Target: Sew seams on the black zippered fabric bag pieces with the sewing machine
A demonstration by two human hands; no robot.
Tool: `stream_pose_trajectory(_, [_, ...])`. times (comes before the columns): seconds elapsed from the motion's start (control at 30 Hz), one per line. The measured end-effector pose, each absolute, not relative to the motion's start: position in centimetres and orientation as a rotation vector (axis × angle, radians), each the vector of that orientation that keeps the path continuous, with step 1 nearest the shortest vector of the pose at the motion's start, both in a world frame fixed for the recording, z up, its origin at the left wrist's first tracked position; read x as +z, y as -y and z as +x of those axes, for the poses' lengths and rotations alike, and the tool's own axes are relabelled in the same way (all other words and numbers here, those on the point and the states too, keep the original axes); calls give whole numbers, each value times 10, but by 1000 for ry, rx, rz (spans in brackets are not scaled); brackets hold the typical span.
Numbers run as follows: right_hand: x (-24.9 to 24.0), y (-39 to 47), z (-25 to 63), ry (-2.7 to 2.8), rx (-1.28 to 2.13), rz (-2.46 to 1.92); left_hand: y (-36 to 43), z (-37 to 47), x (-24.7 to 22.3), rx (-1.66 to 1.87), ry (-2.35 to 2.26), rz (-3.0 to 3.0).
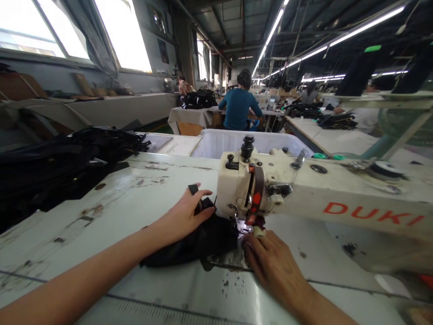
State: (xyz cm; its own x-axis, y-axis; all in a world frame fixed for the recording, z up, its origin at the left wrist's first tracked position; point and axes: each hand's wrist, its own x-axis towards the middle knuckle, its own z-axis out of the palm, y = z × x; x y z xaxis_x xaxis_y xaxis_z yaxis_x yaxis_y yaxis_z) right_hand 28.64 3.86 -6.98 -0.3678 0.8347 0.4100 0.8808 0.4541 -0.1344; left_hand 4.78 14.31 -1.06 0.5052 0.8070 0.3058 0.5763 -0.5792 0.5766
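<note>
Forearms (pixel 84 276), two, bare, entering from the lower corners over a pale, scuffed bench (pixel 111 212). Ruler (pixel 158 311), one, running along the near part of the bench. Cloth (pixel 189 248), black, one bundle with loose folds, lying on the bench to the left of the foot (pixel 245 228), its right end up against it. Left hand (pixel 182 210), one, above the cloth: thumb and forefinger apart, dark material in the gap; whether the grip is clamped on it, cannot tell. Tab (pixel 193 188), dark, one, upright by the bent fingers. Right hand (pixel 274 259), one: fingers bunched together, tips just beside the foot; whether they pinch an edge, cannot tell. Machine (pixel 297 194), one, off-white, red lettering, light shining at the foot. Progress, by judgement: cloth set in place, sewing apparently partway; no finished seam legible, so the share done and the share left stay unrecorded. Heap (pixel 64 164), black pieces, at the left; sewn or unsewn, not discernible. Bin (pixel 216 143), white, one, beyond the machine; contents hidden. Co-worker (pixel 240 108), one, blue top, back turned, well apart.
</note>
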Motion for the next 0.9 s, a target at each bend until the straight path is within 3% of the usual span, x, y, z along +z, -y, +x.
stream_pose_trajectory(0.2, [-64,-36,284,2355,-56,-1364,-85,39,5,860,-1274,3129])
stream_pose_trajectory(0.37, [-64,-36,285,2371,-18,-1358,-100,38,7,871,-1444,3175])
stream_pose_trajectory(0.53, [-64,-37,284,2357,-9,-1375,-110,35,2,579,-210,3426])
stream_pose_trajectory(0.6, [-65,-37,284,2356,-4,-1374,-106,38,-2,417,25,3384])
stream_pose_trajectory(0.77, [-67,-38,285,2330,2,-1383,-107,51,-23,422,-390,3401])
stream_pose_trajectory(0.9, [-66,-38,285,2315,4,-1381,-121,51,-39,532,-353,3460])
